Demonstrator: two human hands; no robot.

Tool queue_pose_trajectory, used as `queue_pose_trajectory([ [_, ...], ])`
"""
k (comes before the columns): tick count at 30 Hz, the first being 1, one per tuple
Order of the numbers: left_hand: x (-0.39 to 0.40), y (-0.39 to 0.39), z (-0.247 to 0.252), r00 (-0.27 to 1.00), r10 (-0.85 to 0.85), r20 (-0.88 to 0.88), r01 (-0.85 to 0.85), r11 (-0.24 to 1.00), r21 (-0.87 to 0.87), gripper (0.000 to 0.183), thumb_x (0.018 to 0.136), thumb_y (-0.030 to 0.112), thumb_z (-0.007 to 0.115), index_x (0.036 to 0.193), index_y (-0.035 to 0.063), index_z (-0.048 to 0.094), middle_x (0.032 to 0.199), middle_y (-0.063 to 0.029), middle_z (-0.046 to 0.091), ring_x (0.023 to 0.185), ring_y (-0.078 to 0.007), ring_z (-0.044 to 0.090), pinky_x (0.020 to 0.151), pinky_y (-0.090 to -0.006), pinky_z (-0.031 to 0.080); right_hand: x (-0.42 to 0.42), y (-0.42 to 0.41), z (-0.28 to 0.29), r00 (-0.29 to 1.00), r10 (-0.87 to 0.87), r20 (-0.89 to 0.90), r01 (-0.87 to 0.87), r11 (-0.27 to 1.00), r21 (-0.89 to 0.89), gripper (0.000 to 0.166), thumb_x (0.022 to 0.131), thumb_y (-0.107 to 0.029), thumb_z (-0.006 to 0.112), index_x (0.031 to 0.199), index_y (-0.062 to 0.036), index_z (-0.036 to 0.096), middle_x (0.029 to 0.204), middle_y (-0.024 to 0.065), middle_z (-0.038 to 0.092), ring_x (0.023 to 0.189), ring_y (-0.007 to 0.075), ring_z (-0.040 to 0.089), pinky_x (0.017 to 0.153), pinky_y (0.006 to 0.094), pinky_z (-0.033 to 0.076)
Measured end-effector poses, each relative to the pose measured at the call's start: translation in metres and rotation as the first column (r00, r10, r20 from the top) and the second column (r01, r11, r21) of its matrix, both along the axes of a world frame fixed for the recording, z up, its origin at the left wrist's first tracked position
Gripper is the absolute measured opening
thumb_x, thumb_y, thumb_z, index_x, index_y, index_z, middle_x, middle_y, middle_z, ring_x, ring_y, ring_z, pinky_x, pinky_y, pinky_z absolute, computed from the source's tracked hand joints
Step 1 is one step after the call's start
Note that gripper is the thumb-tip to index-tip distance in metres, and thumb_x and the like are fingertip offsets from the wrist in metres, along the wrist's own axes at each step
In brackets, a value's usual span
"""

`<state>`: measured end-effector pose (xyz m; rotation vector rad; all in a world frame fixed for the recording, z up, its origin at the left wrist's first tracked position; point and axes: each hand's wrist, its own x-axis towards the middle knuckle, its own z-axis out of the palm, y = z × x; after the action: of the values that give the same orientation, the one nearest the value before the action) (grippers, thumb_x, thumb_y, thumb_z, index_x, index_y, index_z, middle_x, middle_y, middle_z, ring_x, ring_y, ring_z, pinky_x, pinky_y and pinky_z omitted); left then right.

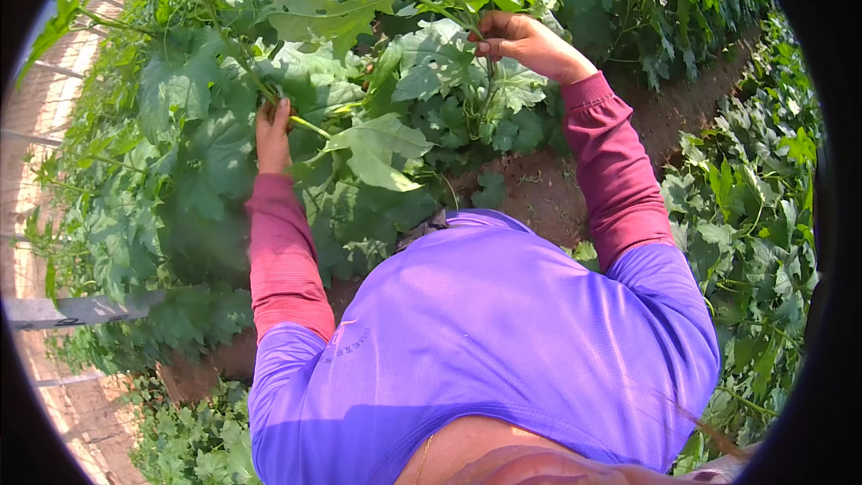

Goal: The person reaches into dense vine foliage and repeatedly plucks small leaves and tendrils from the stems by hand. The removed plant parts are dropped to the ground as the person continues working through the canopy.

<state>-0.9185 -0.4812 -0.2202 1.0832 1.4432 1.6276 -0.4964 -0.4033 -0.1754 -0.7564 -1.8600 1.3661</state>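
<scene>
Leafy climbing vines [202, 168] with broad lobed green leaves fill the space before me. At the left, my left hand [274, 135] is closed around a green vine stem [249, 71], its thumb up; a pale stalk with a large lobed leaf [380, 148] reaches right from beside it. My right hand [522, 44], farther up and to the right, pinches another green stem [441, 8] between thumb and fingers. A big leaf with small holes [330, 7] spreads between the two hands. Both forearms wear dark red sleeves.
Bare brown soil [539, 192] shows between the plant rows. Another row of vines [747, 215] runs along the right. A grey post or beam [87, 311] crosses at the lower left, beside a pale brick-like wall [27, 195] with metal bars.
</scene>
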Motion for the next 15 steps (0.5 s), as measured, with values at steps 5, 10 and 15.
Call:
queue_pose_trajectory([
  [5,0.059,-0.009,0.005,0.986,0.154,-0.062,-0.135,0.963,0.234,0.024,0.087,0.008,0.062,0.108,0.0015,0.051,0.1,-0.0066,0.057,0.089,-0.0126,0.054,0.082,-0.0254,0.044,-0.009,-0.024,-0.018,0.99,-0.101,-0.097,0.098,0.994,-0.037,0.014,0.088,-0.01,0.064,0.098,-0.0009,0.058,0.089,-0.0004,0.06,0.08,0.0071,0.055,0.074,0.024,0.047],
  [10,0.182,-0.073,0.059,0.555,-0.817,0.155,0.81,0.573,0.125,0.033,0.089,0.002,0.055,0.121,-0.0005,0.046,0.103,-0.012,0.061,0.089,-0.0176,0.061,0.074,-0.0265,0.049,-0.017,-0.043,-0.018,0.95,-0.288,-0.122,0.286,0.957,-0.04,0.016,0.086,-0.011,0.068,0.096,-0.0005,0.061,0.088,0.0003,0.062,0.08,0.0063,0.055,0.071,0.0234,0.048],
  [15,0.228,-0.028,-0.003,0.764,-0.638,0.101,0.631,0.705,-0.324,0.064,0.09,0.01,0.057,0.142,0.001,0.021,0.096,-0.0086,0.062,0.082,-0.0134,0.06,0.069,-0.0246,0.048,-0.035,-0.054,-0.016,0.951,-0.286,-0.114,0.288,0.958,0.002,0.021,0.084,-0.011,0.069,0.099,0.0011,0.062,0.091,0.0023,0.064,0.082,0.0079,0.058,0.074,0.0231,0.048],
])
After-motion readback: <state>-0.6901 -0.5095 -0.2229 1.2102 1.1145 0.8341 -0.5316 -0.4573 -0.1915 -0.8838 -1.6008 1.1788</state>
